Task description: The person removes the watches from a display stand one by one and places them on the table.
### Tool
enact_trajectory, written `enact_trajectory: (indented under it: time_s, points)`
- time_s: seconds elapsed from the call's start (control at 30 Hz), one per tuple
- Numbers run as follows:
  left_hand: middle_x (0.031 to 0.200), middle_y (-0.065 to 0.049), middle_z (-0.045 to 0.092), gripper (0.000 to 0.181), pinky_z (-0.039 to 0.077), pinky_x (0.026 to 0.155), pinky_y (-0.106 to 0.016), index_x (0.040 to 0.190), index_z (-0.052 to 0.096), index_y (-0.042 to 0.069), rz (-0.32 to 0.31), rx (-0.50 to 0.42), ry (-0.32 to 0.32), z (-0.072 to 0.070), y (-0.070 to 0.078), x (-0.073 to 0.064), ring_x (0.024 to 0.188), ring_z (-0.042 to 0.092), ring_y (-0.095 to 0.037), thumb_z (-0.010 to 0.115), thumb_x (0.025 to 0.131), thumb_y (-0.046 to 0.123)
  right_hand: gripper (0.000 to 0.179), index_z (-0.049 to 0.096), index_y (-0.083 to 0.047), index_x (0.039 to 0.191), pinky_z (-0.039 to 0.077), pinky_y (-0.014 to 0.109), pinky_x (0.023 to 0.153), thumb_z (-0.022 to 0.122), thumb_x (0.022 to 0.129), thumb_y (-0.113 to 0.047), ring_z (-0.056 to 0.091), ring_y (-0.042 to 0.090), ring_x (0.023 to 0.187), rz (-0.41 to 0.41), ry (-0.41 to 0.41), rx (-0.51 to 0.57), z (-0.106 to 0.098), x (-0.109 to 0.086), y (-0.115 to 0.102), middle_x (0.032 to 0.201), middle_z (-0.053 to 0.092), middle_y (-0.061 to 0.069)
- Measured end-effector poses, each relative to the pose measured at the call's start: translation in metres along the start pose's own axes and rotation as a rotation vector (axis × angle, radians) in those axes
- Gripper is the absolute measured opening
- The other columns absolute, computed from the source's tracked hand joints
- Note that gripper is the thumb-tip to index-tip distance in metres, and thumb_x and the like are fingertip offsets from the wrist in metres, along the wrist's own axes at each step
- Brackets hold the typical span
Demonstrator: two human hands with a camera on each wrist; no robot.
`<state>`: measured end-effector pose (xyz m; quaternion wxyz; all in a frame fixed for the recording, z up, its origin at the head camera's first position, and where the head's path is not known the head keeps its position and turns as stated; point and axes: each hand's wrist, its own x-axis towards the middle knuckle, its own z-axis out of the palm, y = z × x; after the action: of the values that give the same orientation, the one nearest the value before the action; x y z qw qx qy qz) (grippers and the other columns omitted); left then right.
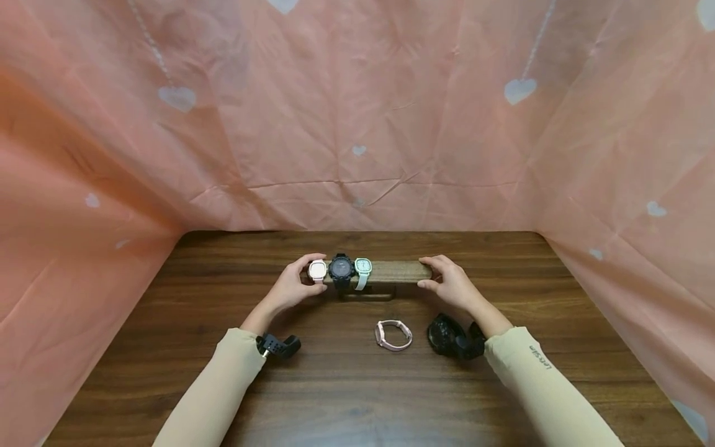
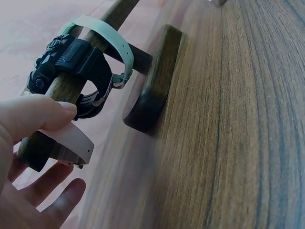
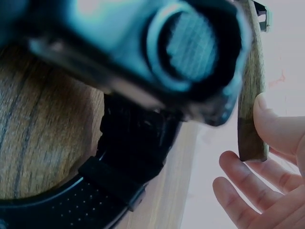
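A wooden watch stand [image 1: 398, 272] has a horizontal bar above a low base [image 2: 164, 71]. My left hand [image 1: 290, 285] grips the bar's left end, thumb on the near side beside a pale pink watch [image 1: 317, 270]. To the right of that watch, a black watch [image 1: 341, 268] and a mint green watch [image 1: 363, 266] are strapped round the bar. With thumb and fingers, my right hand [image 1: 451, 285] holds the bar's bare right end. In the right wrist view, that thumb lies along the wood [image 3: 251, 114] and some fingers extend past its end.
A pink watch [image 1: 380, 334] lies on the brown wooden table [image 1: 346, 397], in front of the stand. Near the right wrist sits a large black watch [image 1: 444, 335], close to the camera and blurred. A black strap [image 1: 282, 346] shows by the left wrist. Pink cloth [image 1: 357, 205] hangs behind.
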<state>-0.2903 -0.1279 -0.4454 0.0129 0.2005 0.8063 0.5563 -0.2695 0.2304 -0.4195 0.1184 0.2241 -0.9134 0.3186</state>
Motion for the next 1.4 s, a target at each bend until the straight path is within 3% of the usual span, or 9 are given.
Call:
enact_trajectory:
  time_s: [0.17,0.5,0.73,1.0,1.07,1.27,1.4]
  points:
    - [0.111,-0.011,0.057,0.062,0.052,0.071,-0.028,0.129,0.052,0.014,0.013,0.021,0.012,0.001,-0.001,0.0,0.087,0.059,-0.019,0.076,0.073,-0.001,0.048,0.058,0.005,0.118,0.05,0.044,0.073,0.077,0.075,-0.007,0.059,0.03,0.082,0.005,0.003,-0.002,-0.001,0.0,0.001,0.102,0.059,0.018]
    - [0.112,-0.011,0.056,0.06,0.052,0.072,-0.028,0.128,0.053,0.012,0.041,0.041,0.001,0.003,0.001,0.003,0.089,0.059,-0.02,0.075,0.074,0.0,0.048,0.057,0.005,0.119,0.049,0.046,0.073,0.076,0.076,-0.007,0.058,0.03,0.082,0.016,0.0,-0.007,-0.005,-0.002,0.002,0.1,0.058,0.017]
    - [0.116,-0.014,0.056,0.062,0.052,0.074,-0.035,0.129,0.051,0.009,0.053,0.081,-0.013,0.004,0.004,0.002,0.092,0.057,-0.025,0.076,0.073,-0.001,0.048,0.057,0.006,0.119,0.05,0.046,0.073,0.076,0.076,-0.006,0.059,0.03,0.082,0.025,-0.003,0.006,-0.006,-0.006,0.003,0.101,0.058,0.019]
    - [0.116,-0.019,0.055,0.058,0.052,0.073,-0.032,0.128,0.05,0.001,0.04,0.134,-0.043,0.005,0.045,-0.012,0.089,0.059,-0.027,0.071,0.075,-0.006,0.049,0.056,0.005,0.12,0.049,0.044,0.073,0.075,0.077,-0.007,0.058,0.029,0.082,0.043,-0.009,-0.001,-0.005,-0.011,0.004,0.102,0.058,0.018]
    - [0.115,-0.019,0.056,0.058,0.052,0.072,-0.031,0.128,0.05,0.001,0.038,0.138,-0.039,0.006,0.04,-0.012,0.088,0.06,-0.027,0.071,0.075,-0.006,0.049,0.057,0.005,0.12,0.049,0.043,0.072,0.076,0.076,-0.007,0.058,0.029,0.082,0.041,-0.005,-0.002,-0.004,-0.012,0.004,0.102,0.058,0.018]
    - [0.112,-0.016,0.058,0.061,0.053,0.071,-0.035,0.128,0.052,0.004,0.048,0.13,-0.018,0.008,0.004,-0.005,0.085,0.06,-0.025,0.075,0.072,-0.004,0.049,0.056,0.005,0.12,0.05,0.043,0.072,0.075,0.077,-0.006,0.059,0.028,0.082,0.061,-0.011,0.022,0.0,-0.017,0.004,0.104,0.058,0.018]
    - [0.109,-0.012,0.06,0.06,0.052,0.069,-0.031,0.126,0.054,0.009,0.049,0.135,-0.012,0.007,-0.001,-0.006,0.081,0.06,-0.019,0.077,0.072,-0.001,0.049,0.056,0.005,0.12,0.05,0.04,0.071,0.075,0.077,-0.007,0.059,0.027,0.081,0.07,-0.014,0.026,0.003,-0.018,0.004,0.105,0.058,0.018]
